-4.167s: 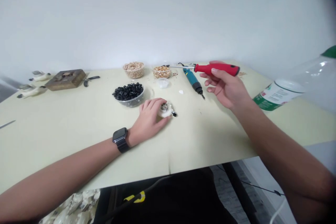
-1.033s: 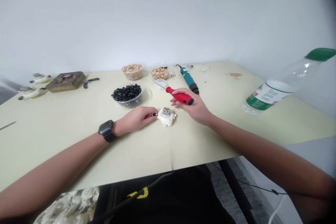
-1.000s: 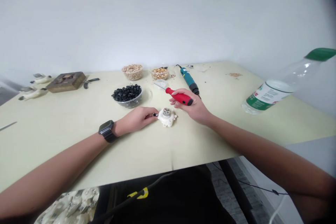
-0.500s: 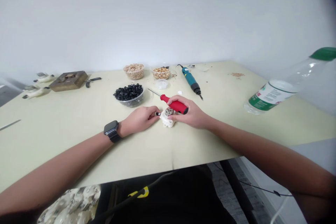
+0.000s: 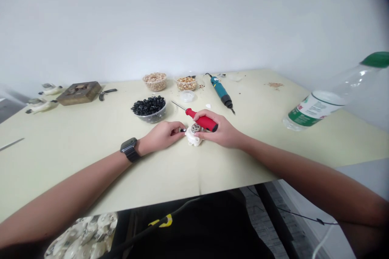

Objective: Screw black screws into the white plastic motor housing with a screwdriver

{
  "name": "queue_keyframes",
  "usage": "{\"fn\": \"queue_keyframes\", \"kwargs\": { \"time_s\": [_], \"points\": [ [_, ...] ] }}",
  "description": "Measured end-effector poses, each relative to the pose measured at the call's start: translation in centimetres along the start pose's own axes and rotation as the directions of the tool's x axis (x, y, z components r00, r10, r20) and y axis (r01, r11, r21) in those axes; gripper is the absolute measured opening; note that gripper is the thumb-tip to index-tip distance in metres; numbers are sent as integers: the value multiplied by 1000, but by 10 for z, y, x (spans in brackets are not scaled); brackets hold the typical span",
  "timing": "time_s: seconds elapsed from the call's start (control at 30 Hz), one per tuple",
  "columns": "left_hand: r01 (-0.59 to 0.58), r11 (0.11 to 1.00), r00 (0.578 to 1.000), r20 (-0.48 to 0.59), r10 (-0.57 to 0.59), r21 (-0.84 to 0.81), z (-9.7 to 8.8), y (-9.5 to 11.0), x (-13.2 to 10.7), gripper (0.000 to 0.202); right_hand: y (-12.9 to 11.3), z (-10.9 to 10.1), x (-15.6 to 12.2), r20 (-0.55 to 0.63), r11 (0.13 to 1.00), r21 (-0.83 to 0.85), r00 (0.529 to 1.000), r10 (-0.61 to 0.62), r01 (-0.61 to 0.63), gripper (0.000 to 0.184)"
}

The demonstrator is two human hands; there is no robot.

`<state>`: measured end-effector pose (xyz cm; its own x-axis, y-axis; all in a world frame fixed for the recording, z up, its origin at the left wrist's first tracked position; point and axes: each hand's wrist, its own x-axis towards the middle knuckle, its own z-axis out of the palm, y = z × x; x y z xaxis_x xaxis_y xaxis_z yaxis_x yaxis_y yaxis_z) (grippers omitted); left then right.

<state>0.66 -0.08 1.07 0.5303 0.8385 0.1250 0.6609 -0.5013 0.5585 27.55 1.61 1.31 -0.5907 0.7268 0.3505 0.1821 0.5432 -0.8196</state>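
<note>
On the table [image 5: 243, 153], the left hand [image 5: 161, 135] pinches a small black piece [image 5: 183, 130] against the white motor part [image 5: 193, 134]. The right hand [image 5: 221, 131] grips a red screwdriver [image 5: 200, 119], its fingers touching that part. A bowl of black pieces [image 5: 148, 108] sits just behind.

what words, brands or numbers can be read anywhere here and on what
None can be read.
Green-and-white label on the clear plastic bottle: print present, too blurred to read.
Teal cylindrical power screwdriver: pale label patch, too small to read.
Black wristwatch: screen dark.
Red-handled screwdriver: no marking shows.
</note>
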Motion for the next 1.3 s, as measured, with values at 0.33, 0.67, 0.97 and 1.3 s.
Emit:
{"fn": "queue_keyframes", "kwargs": {
  "time_s": [0.33, 0.67, 0.97, 1.3],
  "points": [
    [-20, 984, 1000, 13, 22, -178, -1, -4, 1, 37, 6, -1, 0, -10, 999, 33, 1000, 11, -11, 32],
    [55, 850, 994, -56, -98, -523, 4, 13, -2, 41, 1, -9, 0, -122, 959, 277, 988, 93, -56, 40],
    [65, 733, 991, -46, -130, -677, 21, 21, -6, 42, 2, -9, -2, -121, 875, 470, 973, 198, -119, 43],
    [11, 527, 984, -86, -159, -850, 42, 36, 2, 91, -12, -2, 5, -197, 924, 371, 966, 170, -87, 40]
  ]
}}
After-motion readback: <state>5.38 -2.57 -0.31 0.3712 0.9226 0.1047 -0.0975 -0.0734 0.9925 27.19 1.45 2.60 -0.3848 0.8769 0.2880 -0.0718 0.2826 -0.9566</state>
